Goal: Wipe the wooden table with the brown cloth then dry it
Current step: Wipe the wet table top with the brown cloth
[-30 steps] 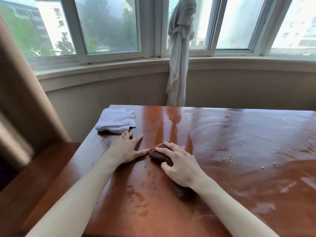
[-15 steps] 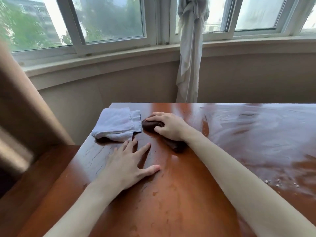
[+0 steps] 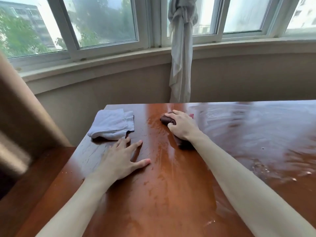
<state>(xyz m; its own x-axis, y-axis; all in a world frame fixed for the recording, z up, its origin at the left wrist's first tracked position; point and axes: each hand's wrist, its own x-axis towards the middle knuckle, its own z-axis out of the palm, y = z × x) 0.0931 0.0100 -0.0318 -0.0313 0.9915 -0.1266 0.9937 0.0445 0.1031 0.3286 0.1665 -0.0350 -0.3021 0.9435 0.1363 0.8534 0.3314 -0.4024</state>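
Since half a second ago, slid right along the far edge: right hand and brown cloth, now well apart from the folded pale cloth instead of just beside it.

Head view: fingers curled over the brown cloth, pressing it onto the wet, streaked wooden table near its far edge. Left hand flat on the wood, fingers spread and straight, holding nothing, fingertips just short of the pale cloth. Knotted curtain hanging behind the table.

Soft window daylight, glare on table, blurred edges
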